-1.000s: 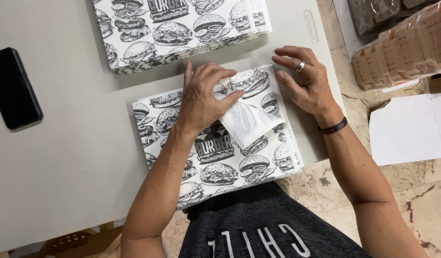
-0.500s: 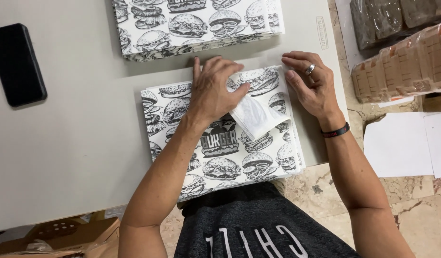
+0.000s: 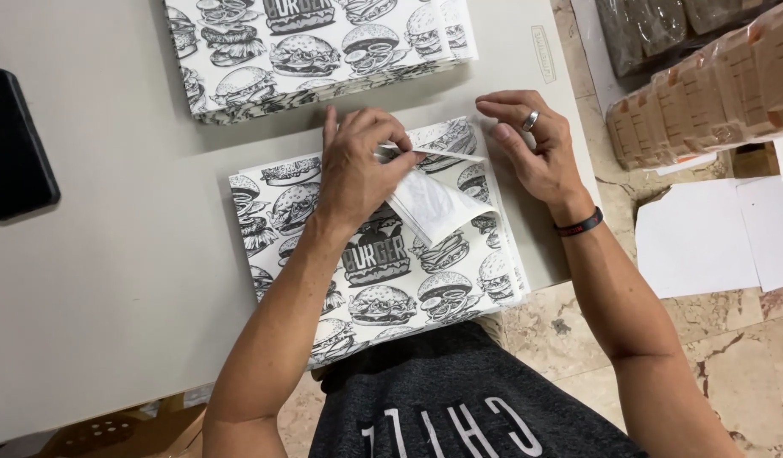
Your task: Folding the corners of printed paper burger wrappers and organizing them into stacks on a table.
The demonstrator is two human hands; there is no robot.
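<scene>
Left hand [image 3: 357, 165] pinches the folded-back corner of the top burger-print paper sheet [image 3: 434, 199], white underside showing, on the near stack [image 3: 374, 263] at the worktop [image 3: 111, 297] edge. Right hand [image 3: 535, 148], at 3 o'clock of it, rests open on the stack's corner. A second stack [image 3: 315, 47] lies at 12 o'clock, a black phone [image 3: 14, 144] at 9 o'clock.

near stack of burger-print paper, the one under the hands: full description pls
The near paper stack is a pile of thin white sheets printed with black burger drawings, lying flat and slightly skewed at the grey table's near edge. The left hand pinches the top sheet's far right corner, folded back to show its plain white underside. The right hand hovers at the far right edge.
</scene>
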